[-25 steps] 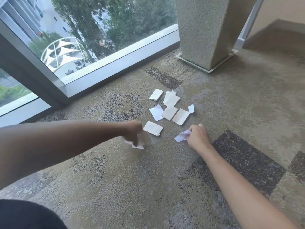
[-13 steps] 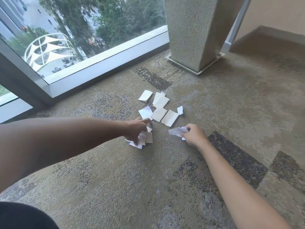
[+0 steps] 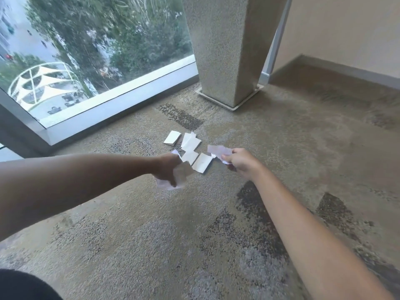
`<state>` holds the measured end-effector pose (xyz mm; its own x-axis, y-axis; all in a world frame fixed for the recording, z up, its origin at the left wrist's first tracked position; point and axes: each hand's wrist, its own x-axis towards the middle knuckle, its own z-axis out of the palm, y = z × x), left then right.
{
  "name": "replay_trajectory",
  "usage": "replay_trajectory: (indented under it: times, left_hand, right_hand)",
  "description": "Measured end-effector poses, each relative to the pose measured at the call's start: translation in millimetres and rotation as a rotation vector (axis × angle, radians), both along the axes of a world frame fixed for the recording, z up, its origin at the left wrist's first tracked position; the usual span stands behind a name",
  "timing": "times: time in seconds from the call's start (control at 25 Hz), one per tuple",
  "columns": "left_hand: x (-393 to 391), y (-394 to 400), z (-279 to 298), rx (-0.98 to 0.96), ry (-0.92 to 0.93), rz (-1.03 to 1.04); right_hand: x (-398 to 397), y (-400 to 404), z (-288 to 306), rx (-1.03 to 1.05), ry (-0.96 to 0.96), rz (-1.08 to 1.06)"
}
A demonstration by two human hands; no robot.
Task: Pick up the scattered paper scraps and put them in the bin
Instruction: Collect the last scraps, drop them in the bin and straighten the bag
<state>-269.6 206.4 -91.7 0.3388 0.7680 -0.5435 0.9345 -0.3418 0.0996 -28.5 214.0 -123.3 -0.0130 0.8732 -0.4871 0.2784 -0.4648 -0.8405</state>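
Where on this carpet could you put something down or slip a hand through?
The carpet between the two forearms lies bare, and so does the stretch right of the right hand toward the wall. It is crowded between the left hand and the pillar, where loose paper scraps lie.

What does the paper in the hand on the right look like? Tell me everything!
The scrap is thin white paper with a faint purple tint, its edges torn and uneven. It looks a bit crumpled and blurry. The right hand pinches its near end, so it sticks out toward the left, held above the carpet. More paper pokes out under the thumb.
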Motion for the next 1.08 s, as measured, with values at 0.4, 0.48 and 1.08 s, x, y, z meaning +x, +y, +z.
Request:
replay_trajectory:
  times: [0.4,0.48,1.08]
  left_hand:
    - [90.3,11.7,115.8,0.169,-0.428,0.134]
    - [115.8,15.2,146.6,0.238,-0.488,0.132]
    - [408.4,-28.7,252.5,0.083,-1.012,0.015]
  right_hand:
    - [34.2,27.4,148.7,0.194,-0.193,0.065]
    - [56.6,26.9,196.3,0.241,-0.344,0.109]
    - [331.2,-69.4,355.3,0.095,-0.475,-0.015]
